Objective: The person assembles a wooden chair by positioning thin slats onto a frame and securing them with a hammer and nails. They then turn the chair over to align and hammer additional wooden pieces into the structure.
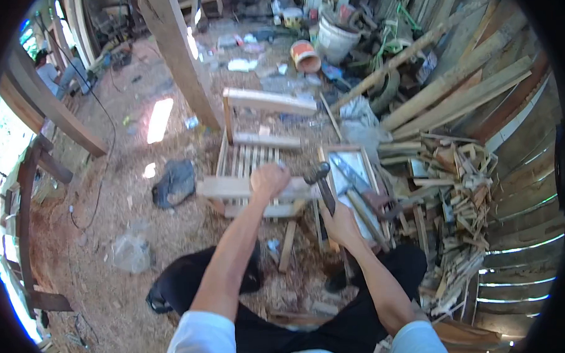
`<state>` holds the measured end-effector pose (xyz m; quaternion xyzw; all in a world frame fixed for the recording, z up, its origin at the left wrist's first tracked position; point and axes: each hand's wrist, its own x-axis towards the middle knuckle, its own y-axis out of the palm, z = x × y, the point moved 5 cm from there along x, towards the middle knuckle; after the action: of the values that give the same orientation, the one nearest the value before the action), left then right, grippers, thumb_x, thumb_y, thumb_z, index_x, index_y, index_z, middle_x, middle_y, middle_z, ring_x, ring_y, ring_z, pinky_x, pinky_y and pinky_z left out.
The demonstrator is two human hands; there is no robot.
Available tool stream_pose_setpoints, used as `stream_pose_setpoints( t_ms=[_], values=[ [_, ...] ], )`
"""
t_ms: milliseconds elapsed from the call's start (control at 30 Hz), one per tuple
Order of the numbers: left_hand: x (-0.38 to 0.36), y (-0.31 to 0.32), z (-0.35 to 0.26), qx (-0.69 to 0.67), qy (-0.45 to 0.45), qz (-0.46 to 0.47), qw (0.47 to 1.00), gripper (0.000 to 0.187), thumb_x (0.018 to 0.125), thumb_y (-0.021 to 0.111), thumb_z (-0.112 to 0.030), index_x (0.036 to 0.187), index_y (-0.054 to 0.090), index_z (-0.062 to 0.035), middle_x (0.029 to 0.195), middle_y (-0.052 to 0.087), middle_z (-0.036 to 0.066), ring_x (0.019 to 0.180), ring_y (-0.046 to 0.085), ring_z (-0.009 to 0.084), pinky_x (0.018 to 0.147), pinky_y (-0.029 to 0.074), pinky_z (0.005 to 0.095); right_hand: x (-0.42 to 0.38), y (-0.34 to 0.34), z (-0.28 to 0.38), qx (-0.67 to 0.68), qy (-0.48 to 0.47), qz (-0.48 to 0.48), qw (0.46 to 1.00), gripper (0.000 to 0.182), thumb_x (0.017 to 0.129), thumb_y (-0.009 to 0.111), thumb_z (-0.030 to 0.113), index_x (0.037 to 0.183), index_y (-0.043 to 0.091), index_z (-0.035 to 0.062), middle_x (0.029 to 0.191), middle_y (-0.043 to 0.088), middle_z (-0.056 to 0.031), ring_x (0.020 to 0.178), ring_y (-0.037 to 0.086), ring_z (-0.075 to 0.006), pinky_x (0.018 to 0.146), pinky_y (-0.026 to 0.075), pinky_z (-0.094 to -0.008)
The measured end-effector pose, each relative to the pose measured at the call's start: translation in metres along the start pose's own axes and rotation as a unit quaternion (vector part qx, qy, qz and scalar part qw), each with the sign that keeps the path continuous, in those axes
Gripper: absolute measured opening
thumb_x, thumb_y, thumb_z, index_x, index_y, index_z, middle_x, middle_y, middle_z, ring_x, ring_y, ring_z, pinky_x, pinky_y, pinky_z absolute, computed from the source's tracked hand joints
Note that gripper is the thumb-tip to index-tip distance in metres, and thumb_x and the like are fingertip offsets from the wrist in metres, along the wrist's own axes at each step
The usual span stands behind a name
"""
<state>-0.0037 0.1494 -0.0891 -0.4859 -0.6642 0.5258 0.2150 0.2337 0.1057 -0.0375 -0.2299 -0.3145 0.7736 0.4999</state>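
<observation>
A slatted wooden chair frame (266, 141) lies on the ground in front of my knees, its light boards running across it. My left hand (270, 179) is closed over the wide near board (225, 187), the knuckles facing up. To its right, my right hand (342, 224) is wrapped round the handle of a hammer (326, 193). The hammer's dark head is raised beside the board's right end, overlapping it in this view.
A framed panel (364, 159) with tools on it lies at the right, beside piled wood scraps (460, 189). A wooden post (182, 58) rises behind the chair frame. A dark cloth (174, 183) and clear plastic bag (131, 253) lie left. Far left, a person (49, 76) sits.
</observation>
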Motion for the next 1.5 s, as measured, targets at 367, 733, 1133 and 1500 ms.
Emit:
stream_pose_setpoints(
  t_ms=[367, 733, 1133, 1500],
  values=[
    [0.003, 0.006, 0.009, -0.008, 0.004, -0.005, 1.000, 0.048, 0.086, 0.045, -0.038, 0.091, 0.072, 0.0013, 0.095, 0.068, 0.025, 0.091, 0.068, 0.0379, 0.083, 0.053, 0.0446, -0.005, -0.060, 0.061, 0.080, -0.043, -0.099, 0.991, 0.035, 0.093, 0.057, 0.028, 0.097, 0.058, -0.0059, 0.069, 0.062, -0.0221, 0.070, 0.066, -0.0354, 0.063, 0.048, -0.0414],
    [0.000, 0.006, 0.011, -0.019, -0.008, -0.005, 1.000, 0.052, 0.088, 0.042, -0.040, 0.096, 0.070, 0.0022, 0.100, 0.067, 0.026, 0.095, 0.066, 0.0388, 0.087, 0.051, 0.0451, 0.002, -0.092, 0.057, 0.135, -0.026, -0.067, 0.988, 0.029, 0.096, 0.056, 0.028, 0.078, 0.049, 0.0060, 0.056, 0.047, 0.0014, 0.037, 0.039, -0.0085, 0.037, 0.032, -0.0293],
    [-0.001, 0.007, 0.011, -0.012, -0.013, 0.000, 1.000, 0.049, 0.087, 0.044, -0.039, 0.098, 0.071, 0.0002, 0.100, 0.067, 0.026, 0.095, 0.067, 0.0379, 0.085, 0.052, 0.0445, -0.004, -0.036, 0.028, -0.014, 0.010, 0.015, 1.000, 0.037, 0.093, 0.056, 0.030, 0.094, 0.060, -0.0059, 0.074, 0.062, -0.0262, 0.076, 0.061, -0.0417, 0.066, 0.048, -0.0464],
    [-0.004, 0.022, 0.008, -0.021, -0.003, -0.012, 1.000, 0.052, 0.085, 0.042, -0.040, 0.091, 0.071, 0.0022, 0.095, 0.067, 0.027, 0.092, 0.067, 0.0403, 0.085, 0.051, 0.0462, -0.009, 0.008, -0.012, 0.004, -0.060, -0.081, 0.995, 0.039, 0.094, 0.056, 0.030, 0.092, 0.061, -0.0081, 0.065, 0.061, -0.0209, 0.062, 0.064, -0.0257, 0.058, 0.047, -0.0419]
  ],
)
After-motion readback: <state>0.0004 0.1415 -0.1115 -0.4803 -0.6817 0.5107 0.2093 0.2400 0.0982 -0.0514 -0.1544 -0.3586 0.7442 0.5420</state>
